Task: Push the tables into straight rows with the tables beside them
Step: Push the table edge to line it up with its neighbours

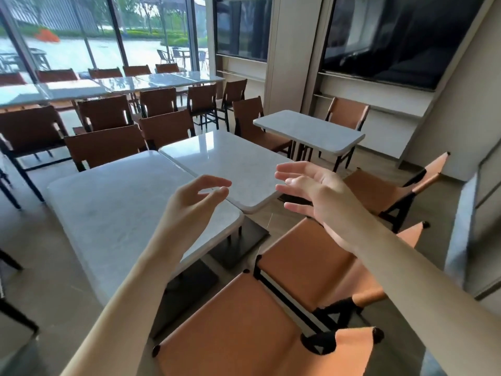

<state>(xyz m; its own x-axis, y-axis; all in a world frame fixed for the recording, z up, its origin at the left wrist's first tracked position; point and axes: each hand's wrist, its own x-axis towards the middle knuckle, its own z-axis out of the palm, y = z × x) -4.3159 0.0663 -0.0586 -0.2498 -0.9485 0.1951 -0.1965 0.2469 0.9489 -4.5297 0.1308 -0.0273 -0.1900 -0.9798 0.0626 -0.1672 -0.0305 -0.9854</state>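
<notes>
- Near white marble-top table (116, 213): directly ahead and below the left hand; long axis runs away from the viewer, toward the upper right.
- Second white table (230, 161): touching the near table's far end, its near edge jutting right of the near table's edge; row not straight at this joint.
- Small white table (309, 130): well apart, far right, near the wall.
- Left hand (195, 202): fingers loosely curved, holding nothing, hovering over the near table's right corner.
- Right hand (311, 191): palm open, fingers spread, empty, nearest the second table's protruding corner.
- Tan sling chairs (306, 264): below both forearms.
- Judgement: the second table likely needs shifting.
</notes>
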